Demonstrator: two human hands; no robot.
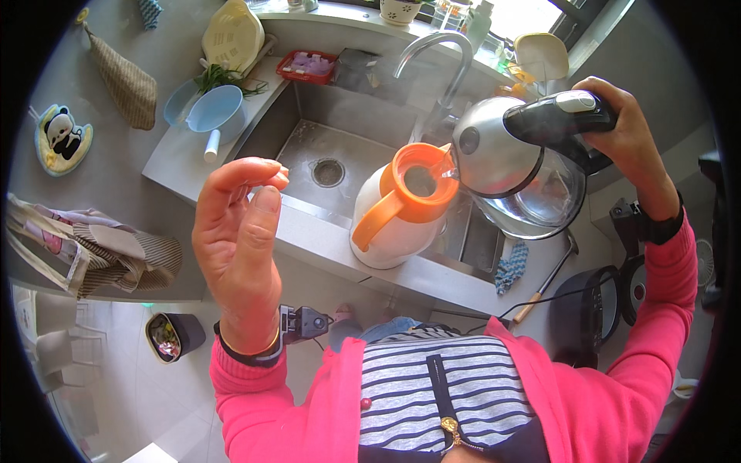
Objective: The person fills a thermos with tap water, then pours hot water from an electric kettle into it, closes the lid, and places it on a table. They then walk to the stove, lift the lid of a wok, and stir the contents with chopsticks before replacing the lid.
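My right hand grips the black handle of an electric kettle with a glass body and steel-coloured top. The kettle is tilted, its spout at the open mouth of a white vacuum jug with an orange collar and handle; clear water runs from the spout into it. The jug stands upright at the front edge of the sink. My left hand is raised to the left of the jug, holding nothing, with fingers curled and a gap between thumb and forefinger.
A steel sink with a curved tap lies behind the jug. Left of it are a blue ladle-like scoop and green leaves. On the right lie a patterned cloth, a wooden-handled utensil and a black cable.
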